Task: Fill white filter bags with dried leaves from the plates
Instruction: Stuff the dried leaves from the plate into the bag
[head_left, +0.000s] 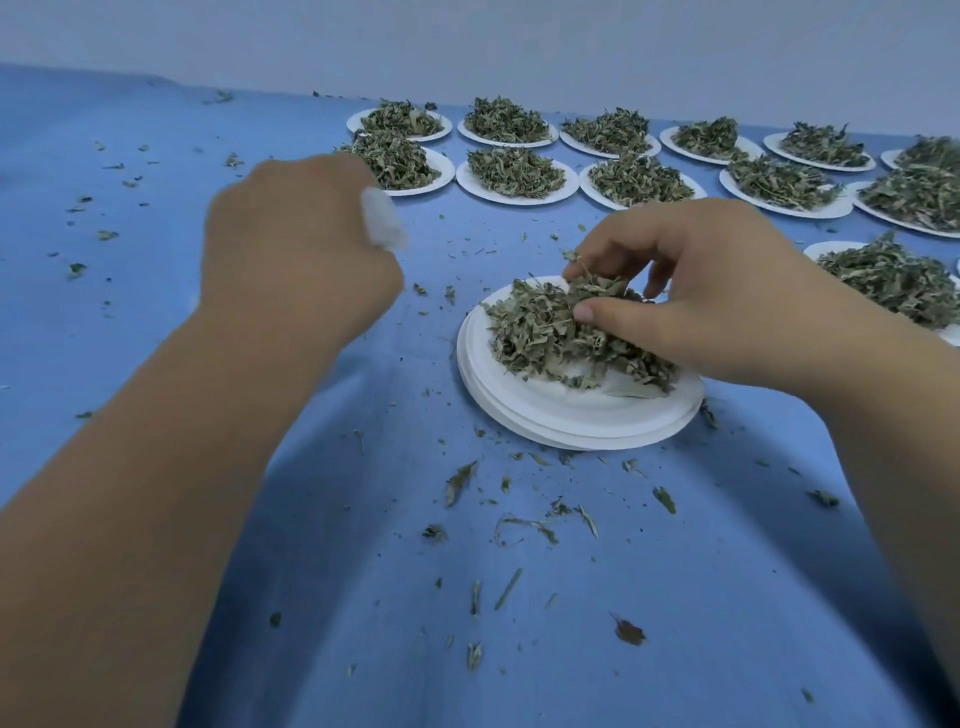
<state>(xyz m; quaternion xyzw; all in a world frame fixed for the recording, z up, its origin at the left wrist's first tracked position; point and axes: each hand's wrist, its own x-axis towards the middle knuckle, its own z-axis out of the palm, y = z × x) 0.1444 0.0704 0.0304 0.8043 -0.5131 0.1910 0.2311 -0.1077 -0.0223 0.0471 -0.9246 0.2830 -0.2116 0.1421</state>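
- While scattered leaf crumbs (460, 483) are lying on the blue cloth (322, 597) on the near side of the plate stack (571, 421), both of the person's bare forearms are reaching in over that cloth from the bottom corners.
- The plate stack, several white paper plates nested together, is sitting flat on the cloth, right of centre.
- Dried leaves (535, 327) are lying heaped on the top plate of the stack, covering its far and right parts and leaving its near rim bare.
- The right hand (691, 291) is coming onto the stack from the right. Its thumb and curled fingers are digging into the heap and pinching a tuft of leaves at the far edge of the pile.
- The left hand (296, 249) is hovering to the left of the stack and slightly beyond it, blurred, with its fingers curled into a fist around a white filter bag (384, 226). One end of the bag is sticking out on the side facing the stack, and whether it has leaves inside cannot be told.
- Another heaped plate (831, 249) is sitting to the right of the stack, partly behind the right wrist.
- Two rows of leaf-filled plates (517, 174) are standing well beyond the stack, running off to the right.
- A pale wall (467, 41) is rising behind those rows.
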